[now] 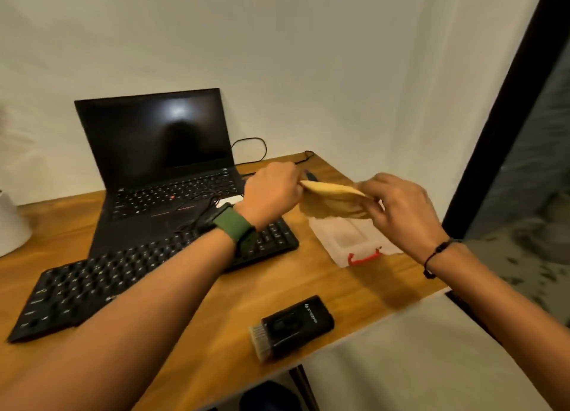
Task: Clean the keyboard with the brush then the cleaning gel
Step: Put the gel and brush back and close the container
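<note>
Brush [290,327] lies idle on desk [216,333], front-right of keyboard [148,275]. Both grips, left hand [273,188] and right hand [398,207], pinch stretched cleaning gel [334,199] right of keyboard. Brushing looks done; gel pressing remains.

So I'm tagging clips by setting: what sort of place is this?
Probably a home or small office desk: an open laptop and a separate keyboard sit on a wooden table pushed against a plain white wall.
</note>
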